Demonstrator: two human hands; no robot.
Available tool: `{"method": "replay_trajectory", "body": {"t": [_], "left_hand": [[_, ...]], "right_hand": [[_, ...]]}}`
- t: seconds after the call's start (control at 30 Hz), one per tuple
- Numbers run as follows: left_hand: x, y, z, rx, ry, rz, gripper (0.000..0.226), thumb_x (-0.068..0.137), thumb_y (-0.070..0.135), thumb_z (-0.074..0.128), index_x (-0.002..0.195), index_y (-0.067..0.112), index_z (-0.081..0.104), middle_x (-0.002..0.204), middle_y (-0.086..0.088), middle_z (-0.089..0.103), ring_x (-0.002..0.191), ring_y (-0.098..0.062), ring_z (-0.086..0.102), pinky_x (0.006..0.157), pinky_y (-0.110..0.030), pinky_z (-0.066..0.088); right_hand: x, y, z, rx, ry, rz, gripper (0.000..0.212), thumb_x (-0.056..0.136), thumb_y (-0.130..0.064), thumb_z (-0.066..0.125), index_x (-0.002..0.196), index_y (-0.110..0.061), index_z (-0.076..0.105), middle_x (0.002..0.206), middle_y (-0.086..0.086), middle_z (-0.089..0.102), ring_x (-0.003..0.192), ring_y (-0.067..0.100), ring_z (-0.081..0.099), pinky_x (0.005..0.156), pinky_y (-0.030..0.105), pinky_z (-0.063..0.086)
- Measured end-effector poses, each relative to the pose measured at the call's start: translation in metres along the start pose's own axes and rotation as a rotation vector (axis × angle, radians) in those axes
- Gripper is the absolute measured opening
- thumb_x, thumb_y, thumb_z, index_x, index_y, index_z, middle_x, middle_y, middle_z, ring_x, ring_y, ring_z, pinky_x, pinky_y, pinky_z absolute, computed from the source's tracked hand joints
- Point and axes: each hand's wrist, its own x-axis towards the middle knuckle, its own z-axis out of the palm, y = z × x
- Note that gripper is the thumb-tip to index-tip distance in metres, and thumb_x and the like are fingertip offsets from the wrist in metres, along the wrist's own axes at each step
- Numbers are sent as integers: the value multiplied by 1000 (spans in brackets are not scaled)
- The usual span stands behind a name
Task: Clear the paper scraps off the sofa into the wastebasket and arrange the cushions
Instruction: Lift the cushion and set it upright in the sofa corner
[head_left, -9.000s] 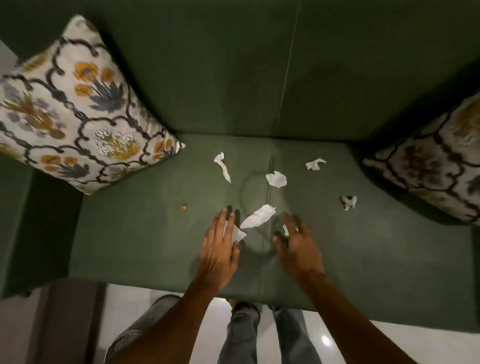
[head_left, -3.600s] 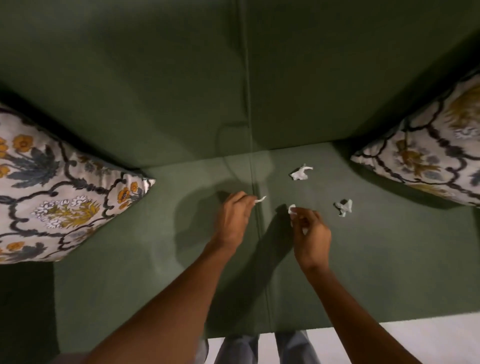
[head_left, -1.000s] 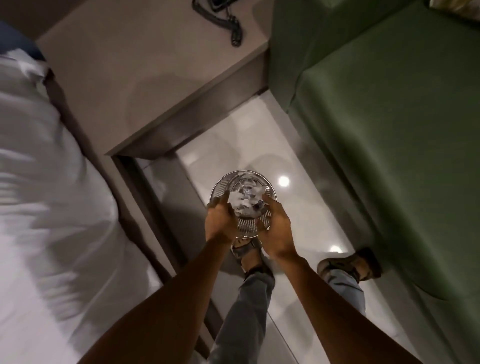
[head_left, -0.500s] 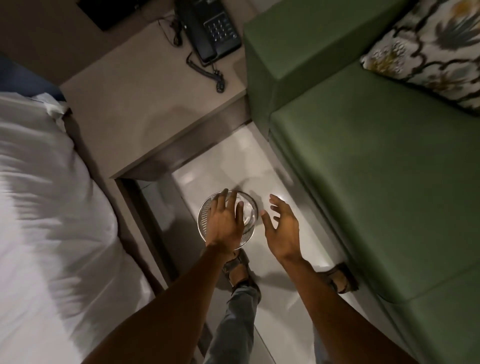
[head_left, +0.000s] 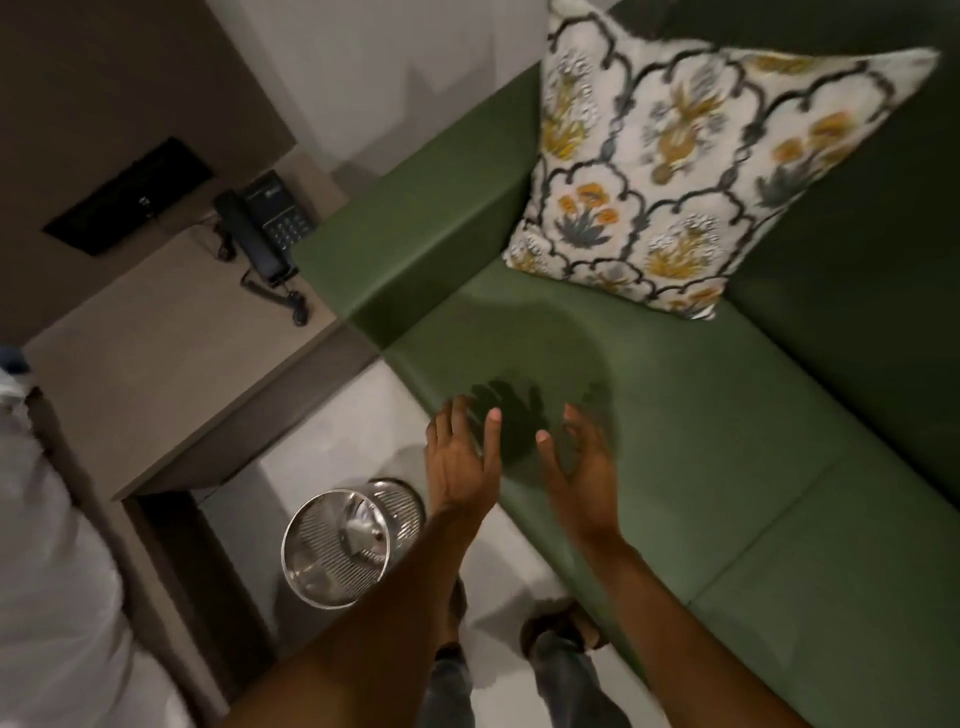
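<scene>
A flowered white cushion (head_left: 670, 171) leans in the left corner of the green sofa (head_left: 727, 441), against the armrest and backrest. My left hand (head_left: 460, 462) and my right hand (head_left: 582, 467) hover over the sofa's front left edge, palms facing each other, fingers spread, both empty. The round metal wastebasket (head_left: 343, 540) stands on the floor to the left of my left forearm, with paper scraps (head_left: 363, 530) lying inside it. The visible part of the seat shows no scraps.
A beige side table (head_left: 156, 364) with a black telephone (head_left: 267, 228) stands left of the sofa's armrest. A white bed (head_left: 52, 571) fills the lower left. My feet stand on the pale glossy floor (head_left: 353, 426) between the wastebasket and the sofa.
Both hands have lifted away from the wastebasket and moved right over the sofa's edge. My view has swung up and right, bringing the left cushion fully into sight.
</scene>
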Motion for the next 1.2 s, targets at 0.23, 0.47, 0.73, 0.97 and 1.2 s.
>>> {"method": "replay_trajectory", "body": {"t": [0.23,0.47,0.73,0.97,1.2], "left_hand": [[113,165,94,-123,-183,153,81,99,71,46,158,17,33,161,-11,42,150,-29,36,123,-38,26],[182,248,75,-581,-101,36,113,79,89,51,165,21,20,171,-5,29,156,-20,31,130,-44,25],[211,252,53,-615,70,84,78,83,87,51,145,40,48,133,15,63,122,-8,58,102,-29,43],[190,260,73,-543,-133,201,49,91,77,54,132,49,51,115,33,64,103,21,59,96,-19,46],[169,281,92,-514,-299,248,50,98,73,48,145,58,40,137,37,56,131,9,53,109,-19,45]], "right_hand": [[133,23,-107,107,366,203,78,98,-44,75,161,-11,42,159,11,50,148,25,50,124,48,44],[196,-9,-145,390,610,235,109,90,-62,76,170,-15,18,176,3,25,163,20,28,134,50,29],[239,-37,-146,535,484,42,121,83,-48,91,171,-17,14,173,4,25,162,20,32,122,10,37],[191,-5,-140,537,634,141,122,82,-64,84,170,-27,9,170,-3,23,162,19,30,134,39,31],[166,17,-151,469,715,225,112,89,-66,76,169,-26,9,170,-4,22,162,17,30,133,49,31]]}}
